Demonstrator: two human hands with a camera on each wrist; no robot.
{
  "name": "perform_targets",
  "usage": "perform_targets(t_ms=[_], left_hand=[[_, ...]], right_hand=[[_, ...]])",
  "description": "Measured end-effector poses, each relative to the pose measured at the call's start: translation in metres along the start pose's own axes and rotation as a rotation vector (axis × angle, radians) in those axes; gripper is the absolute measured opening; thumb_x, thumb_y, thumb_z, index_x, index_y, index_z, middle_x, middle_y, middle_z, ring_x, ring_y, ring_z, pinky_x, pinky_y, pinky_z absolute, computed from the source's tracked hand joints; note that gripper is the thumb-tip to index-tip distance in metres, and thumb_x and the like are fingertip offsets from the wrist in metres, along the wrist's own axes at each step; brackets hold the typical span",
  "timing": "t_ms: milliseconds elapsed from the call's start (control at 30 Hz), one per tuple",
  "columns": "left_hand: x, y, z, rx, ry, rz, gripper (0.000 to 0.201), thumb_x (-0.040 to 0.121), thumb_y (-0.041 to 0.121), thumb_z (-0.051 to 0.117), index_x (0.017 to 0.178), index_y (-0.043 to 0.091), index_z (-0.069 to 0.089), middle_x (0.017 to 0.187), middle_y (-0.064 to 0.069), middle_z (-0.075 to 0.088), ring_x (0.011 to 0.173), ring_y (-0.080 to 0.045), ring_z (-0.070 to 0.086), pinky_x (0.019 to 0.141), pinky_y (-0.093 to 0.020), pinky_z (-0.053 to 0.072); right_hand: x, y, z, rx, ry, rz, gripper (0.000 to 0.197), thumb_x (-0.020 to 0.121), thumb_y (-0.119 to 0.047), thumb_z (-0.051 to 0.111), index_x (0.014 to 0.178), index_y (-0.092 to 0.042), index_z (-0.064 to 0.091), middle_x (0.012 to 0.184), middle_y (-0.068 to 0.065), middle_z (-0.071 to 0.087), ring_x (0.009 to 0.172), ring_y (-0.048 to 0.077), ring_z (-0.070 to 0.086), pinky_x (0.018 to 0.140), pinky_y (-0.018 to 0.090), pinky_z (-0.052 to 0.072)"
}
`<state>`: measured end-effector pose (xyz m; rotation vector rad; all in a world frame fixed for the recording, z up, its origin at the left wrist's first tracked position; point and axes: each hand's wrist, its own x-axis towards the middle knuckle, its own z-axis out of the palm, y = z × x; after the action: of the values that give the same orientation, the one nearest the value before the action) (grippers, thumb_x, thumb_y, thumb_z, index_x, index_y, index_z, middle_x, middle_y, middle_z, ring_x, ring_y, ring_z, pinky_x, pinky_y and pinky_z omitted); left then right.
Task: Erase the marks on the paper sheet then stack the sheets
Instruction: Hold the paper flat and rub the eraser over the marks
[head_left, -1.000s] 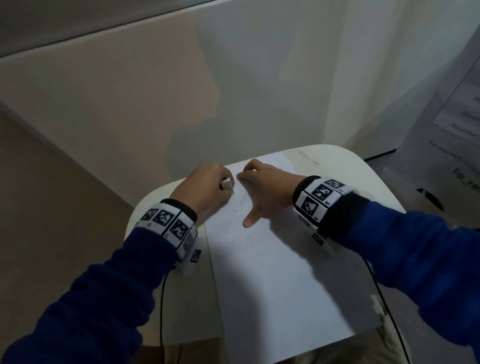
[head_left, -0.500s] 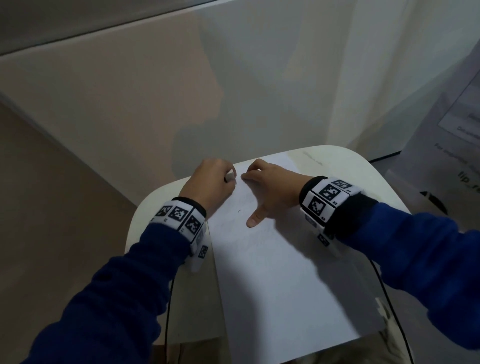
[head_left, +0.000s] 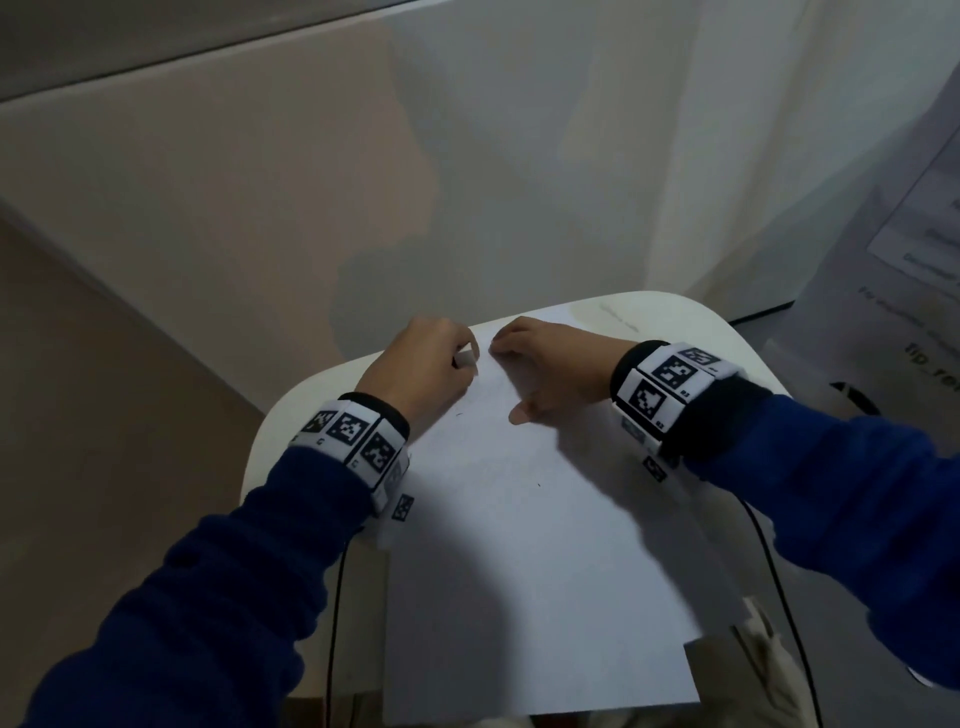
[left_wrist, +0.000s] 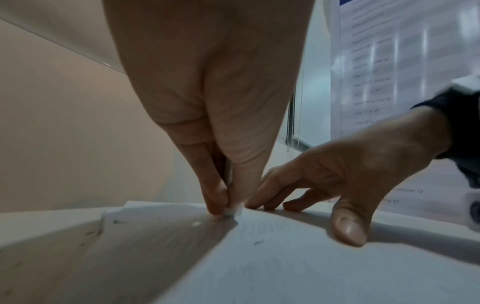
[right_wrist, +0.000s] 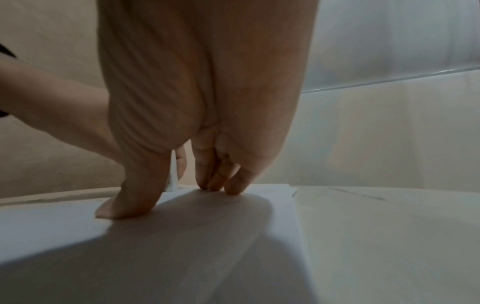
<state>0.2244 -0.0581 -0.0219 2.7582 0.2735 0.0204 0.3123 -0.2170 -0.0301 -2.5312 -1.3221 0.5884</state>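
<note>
A white paper sheet (head_left: 524, 545) lies on the small white table (head_left: 691, 332), its near end hanging over the front edge. My left hand (head_left: 426, 364) pinches a small white eraser (head_left: 465, 358) and presses it on the sheet's far left part; the eraser (left_wrist: 232, 210) shows between thumb and fingers in the left wrist view. My right hand (head_left: 545, 364) holds the sheet flat with fingertips (right_wrist: 221, 187) and thumb spread on it. Faint pencil marks (left_wrist: 258, 242) and eraser crumbs dot the sheet. A second sheet's edge (left_wrist: 114, 209) peeks out underneath.
The table has rounded corners and stands close to a pale wall (head_left: 311, 182). A printed notice (head_left: 909, 260) hangs at the right. Black cables (head_left: 779, 597) run from both wrists down past the table's front edge.
My left hand has slid slightly toward the sheet's far edge with the eraser. The right hand stays pressed on the sheet.
</note>
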Motion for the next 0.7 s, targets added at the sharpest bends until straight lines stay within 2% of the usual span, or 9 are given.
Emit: perform_targets(t_ms=[100,267,367,467,567,700], left_hand=[[0.001,-0.003,0.002,-0.019,0.074,-0.011,0.018,0.087,0.012,0.056,0.086,0.017,0.073,0.076,-0.001,0.068,0.070,-0.020,0.063,0.066,-0.033,0.055],[-0.005,0.001,0.001,0.006,-0.051,0.040,0.015,0.083,0.012,0.060,0.082,0.020,0.073,0.074,0.002,0.068,0.068,-0.017,0.065,0.065,-0.035,0.057],[-0.003,-0.002,-0.001,0.015,-0.003,0.019,0.018,0.086,0.012,0.057,0.084,0.018,0.074,0.077,-0.001,0.069,0.071,-0.019,0.065,0.066,-0.035,0.057],[-0.001,-0.005,-0.001,-0.011,0.052,-0.010,0.018,0.088,0.012,0.056,0.086,0.017,0.073,0.076,-0.001,0.067,0.071,-0.020,0.064,0.064,-0.032,0.055],[-0.002,-0.002,0.000,0.022,-0.028,0.039,0.015,0.085,0.012,0.059,0.085,0.017,0.073,0.072,0.000,0.065,0.068,-0.019,0.063,0.064,-0.035,0.056],[0.003,-0.003,0.001,0.006,0.011,0.034,0.017,0.083,0.012,0.057,0.085,0.018,0.073,0.077,-0.001,0.070,0.071,-0.020,0.065,0.067,-0.038,0.058]], right_hand=[[0.002,-0.001,-0.001,-0.026,-0.008,-0.013,0.082,0.072,-0.040,0.083,0.140,-0.010,0.048,0.146,0.004,0.040,0.133,0.023,0.042,0.112,0.032,0.033],[0.006,0.002,-0.005,-0.050,-0.052,-0.034,0.087,0.071,-0.038,0.085,0.143,-0.012,0.046,0.148,0.000,0.040,0.135,0.020,0.041,0.113,0.030,0.030],[0.007,0.004,-0.007,-0.034,-0.060,-0.045,0.087,0.068,-0.036,0.087,0.143,-0.014,0.048,0.147,-0.002,0.041,0.134,0.018,0.042,0.112,0.029,0.031],[0.008,0.003,-0.008,-0.050,-0.066,-0.044,0.091,0.065,-0.039,0.089,0.143,-0.017,0.048,0.146,-0.004,0.042,0.133,0.020,0.042,0.112,0.033,0.033],[0.008,0.002,-0.009,-0.115,-0.054,-0.017,0.094,0.062,-0.046,0.088,0.142,-0.021,0.048,0.141,-0.002,0.042,0.128,0.025,0.041,0.109,0.041,0.037],[0.008,0.001,-0.010,-0.120,-0.064,0.019,0.088,0.060,-0.046,0.089,0.135,-0.017,0.053,0.136,0.001,0.044,0.124,0.026,0.045,0.104,0.043,0.042]])
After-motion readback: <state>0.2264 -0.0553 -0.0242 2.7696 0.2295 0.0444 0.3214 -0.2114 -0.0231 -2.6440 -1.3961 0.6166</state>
